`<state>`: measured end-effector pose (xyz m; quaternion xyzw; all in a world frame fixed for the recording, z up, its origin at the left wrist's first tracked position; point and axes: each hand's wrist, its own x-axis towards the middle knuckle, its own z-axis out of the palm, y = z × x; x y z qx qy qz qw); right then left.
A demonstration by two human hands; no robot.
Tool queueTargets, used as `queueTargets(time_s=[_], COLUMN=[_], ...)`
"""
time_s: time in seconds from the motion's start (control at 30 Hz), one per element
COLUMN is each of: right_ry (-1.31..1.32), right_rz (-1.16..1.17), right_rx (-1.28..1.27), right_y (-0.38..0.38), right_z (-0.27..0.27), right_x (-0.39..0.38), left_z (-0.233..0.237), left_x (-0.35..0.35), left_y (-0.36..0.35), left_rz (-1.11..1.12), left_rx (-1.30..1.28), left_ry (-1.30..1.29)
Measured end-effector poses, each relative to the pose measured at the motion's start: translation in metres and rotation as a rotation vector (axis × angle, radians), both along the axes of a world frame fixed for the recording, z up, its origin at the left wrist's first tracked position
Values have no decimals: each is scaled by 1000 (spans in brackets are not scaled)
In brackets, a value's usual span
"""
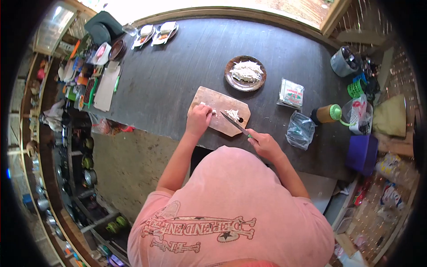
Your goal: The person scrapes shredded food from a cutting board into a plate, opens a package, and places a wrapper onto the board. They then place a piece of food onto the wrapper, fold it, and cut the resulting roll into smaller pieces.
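A wooden cutting board lies near the front edge of the dark table. On its left part my left hand is closed over a pale white piece of food, whose end shows past my fingertips. My right hand grips a knife by its green handle, the blade slanting up and left over the board. Beside the blade sits a small heap of thin white strips. Behind the board, a round brown plate bears a larger pile of similar white strips.
To the right are a stack of printed packets, a clear plastic bag, a bottle with a green cap and a purple container. Two small trays with food stand far left. Shelves with pots line the left wall.
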<state>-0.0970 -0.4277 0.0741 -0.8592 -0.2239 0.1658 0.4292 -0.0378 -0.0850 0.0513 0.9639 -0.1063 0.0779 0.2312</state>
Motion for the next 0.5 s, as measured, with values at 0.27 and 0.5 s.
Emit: queueTargets(time_s=[0.27, 0.5], right_ry=[13, 53], right_rz=[-93, 3], right_rx=[57, -41], right_y=[-21, -23], right_z=[-6, -3], right_x=[1, 8], left_z=[13, 7], left_x=[-2, -25], left_y=[14, -6], left_rz=[-54, -29], left_rx=[-296, -382], left_ry=[359, 542])
